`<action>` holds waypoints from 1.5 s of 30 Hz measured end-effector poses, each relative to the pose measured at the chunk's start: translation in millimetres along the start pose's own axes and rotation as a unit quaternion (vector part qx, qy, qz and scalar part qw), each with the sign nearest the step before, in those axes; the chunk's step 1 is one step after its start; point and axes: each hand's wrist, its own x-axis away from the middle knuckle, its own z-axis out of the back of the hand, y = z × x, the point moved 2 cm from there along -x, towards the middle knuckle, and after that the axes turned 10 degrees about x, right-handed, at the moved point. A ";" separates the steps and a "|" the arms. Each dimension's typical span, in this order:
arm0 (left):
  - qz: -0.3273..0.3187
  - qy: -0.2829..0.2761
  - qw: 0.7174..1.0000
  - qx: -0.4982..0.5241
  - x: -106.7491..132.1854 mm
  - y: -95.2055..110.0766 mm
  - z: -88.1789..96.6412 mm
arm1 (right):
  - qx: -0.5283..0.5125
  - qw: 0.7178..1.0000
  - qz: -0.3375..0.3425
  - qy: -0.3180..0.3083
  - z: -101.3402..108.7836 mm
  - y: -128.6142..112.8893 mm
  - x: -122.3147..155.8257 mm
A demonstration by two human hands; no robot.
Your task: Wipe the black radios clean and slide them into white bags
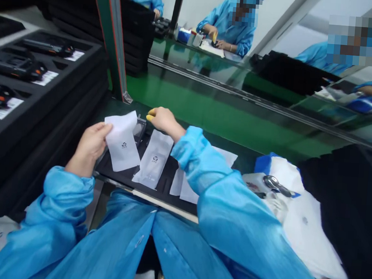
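Observation:
My left hand [92, 143] pinches the upper left corner of a white pouch [123, 145] with a small printed recycling mark. That pouch hangs over the left end of a black foam tray [166, 183]. Behind it, a dark flat device [139, 129] shows in part. My right hand [164, 120], with yellow covers on its fingertips, is bent over the tray's far side, just right of the device. Its fingers are drawn together; whatever lies between them is too small to make out. A second marked pouch [154, 160] lies in the tray below my right wrist.
More white pouches [188, 191] lie partly under my right sleeve. At left, a stack of black foam trays [59, 67] carries several handheld devices. To the right are a blue box [263, 165], a metal spoon-like object [277, 185] and white sheets [307, 235]. Co-workers sit behind the glass.

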 end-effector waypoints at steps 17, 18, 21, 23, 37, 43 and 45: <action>-0.031 -0.093 0.994 -0.044 24.2 8.8 -16.3 | -0.246 0.904 0.064 0.345 75.6 21.8 16.6; -0.035 -0.099 0.993 -0.049 26.3 11.5 -21.2 | -0.281 0.879 0.093 0.373 85.1 27.4 20.2; -0.061 -0.102 0.990 -0.080 33.5 22.8 -34.8 | -0.340 0.823 0.160 0.426 107.9 35.2 35.4; -0.078 -0.111 0.985 -0.109 38.3 30.2 -41.7 | -0.357 0.803 0.177 0.443 118.0 33.3 47.5; -0.076 -0.162 0.981 -0.080 41.6 36.8 -52.4 | -0.421 0.756 0.193 0.462 124.0 15.9 71.9; 0.049 -0.174 0.982 0.061 40.9 27.3 -60.4 | -0.411 0.768 0.167 0.462 116.6 19.8 69.9; 0.099 -0.181 0.977 0.061 42.0 22.1 -63.1 | -0.410 0.772 0.149 0.462 113.0 19.8 70.7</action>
